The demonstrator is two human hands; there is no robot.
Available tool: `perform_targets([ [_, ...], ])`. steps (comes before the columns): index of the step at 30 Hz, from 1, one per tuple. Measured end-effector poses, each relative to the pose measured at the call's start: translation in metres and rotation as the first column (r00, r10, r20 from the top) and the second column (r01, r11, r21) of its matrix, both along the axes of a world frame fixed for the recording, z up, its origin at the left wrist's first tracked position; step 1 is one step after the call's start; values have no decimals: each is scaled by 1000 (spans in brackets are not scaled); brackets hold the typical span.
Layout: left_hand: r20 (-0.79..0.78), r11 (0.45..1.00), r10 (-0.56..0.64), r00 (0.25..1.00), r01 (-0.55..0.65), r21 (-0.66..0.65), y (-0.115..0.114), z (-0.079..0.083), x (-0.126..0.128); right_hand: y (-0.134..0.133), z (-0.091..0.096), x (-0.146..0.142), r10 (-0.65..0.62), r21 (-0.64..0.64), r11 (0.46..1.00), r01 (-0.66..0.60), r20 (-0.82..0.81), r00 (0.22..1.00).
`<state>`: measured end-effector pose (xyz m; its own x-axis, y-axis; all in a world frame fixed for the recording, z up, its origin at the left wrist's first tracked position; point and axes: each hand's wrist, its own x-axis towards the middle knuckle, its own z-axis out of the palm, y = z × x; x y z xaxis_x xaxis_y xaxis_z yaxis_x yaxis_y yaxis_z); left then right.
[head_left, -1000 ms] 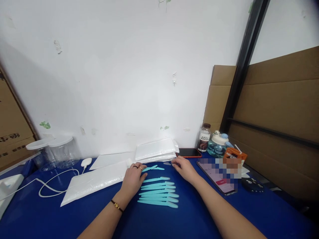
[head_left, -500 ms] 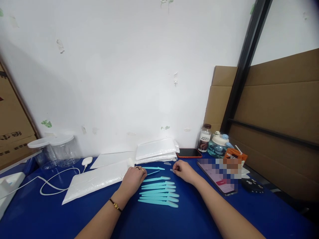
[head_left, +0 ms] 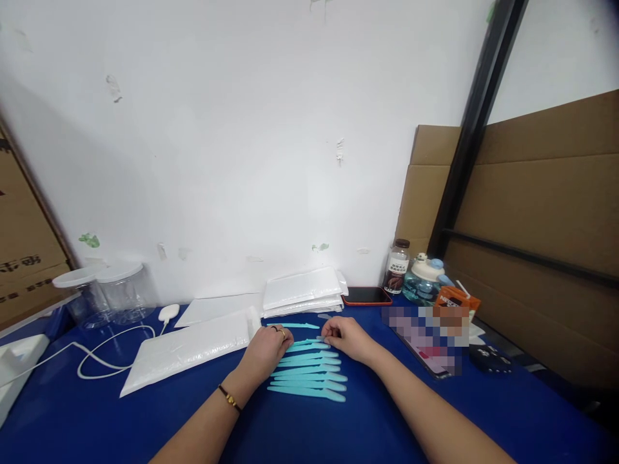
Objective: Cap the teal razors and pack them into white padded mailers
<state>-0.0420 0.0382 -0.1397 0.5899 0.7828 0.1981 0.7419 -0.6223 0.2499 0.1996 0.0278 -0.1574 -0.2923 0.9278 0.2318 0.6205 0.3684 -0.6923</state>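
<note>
Hands meet over far end of teal row: left hand (head_left: 265, 351) curled, fingertips on the top teal stick (head_left: 307, 345), right hand (head_left: 345, 336) pinching its other end, thumb & forefinger closed. Stick's long axis runs L-R between both hands, equally near each. Rest of stack of teal sticks (head_left: 309, 377) lies just nearer the body, parallel; one stray teal stick (head_left: 294, 325) just beyond the knuckles.

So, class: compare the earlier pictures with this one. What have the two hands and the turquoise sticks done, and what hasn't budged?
The right hand has drawn back from near the white packets toward the left hand; both now meet over the far end of the row of turquoise sticks. One stick lies alone beyond. The row, red phone, bottles and cable stayed put.
</note>
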Motion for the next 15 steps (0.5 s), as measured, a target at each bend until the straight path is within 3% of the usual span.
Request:
perform_targets([
  [8,31,999,-42,999,43,-23,-8,-1,8,-3,0,-4,86,-54,995,-86,-2,996],
  [15,24,992,95,995,-97,85,-1,-7,-1,8,5,13,-105,255,966,52,199,974],
])
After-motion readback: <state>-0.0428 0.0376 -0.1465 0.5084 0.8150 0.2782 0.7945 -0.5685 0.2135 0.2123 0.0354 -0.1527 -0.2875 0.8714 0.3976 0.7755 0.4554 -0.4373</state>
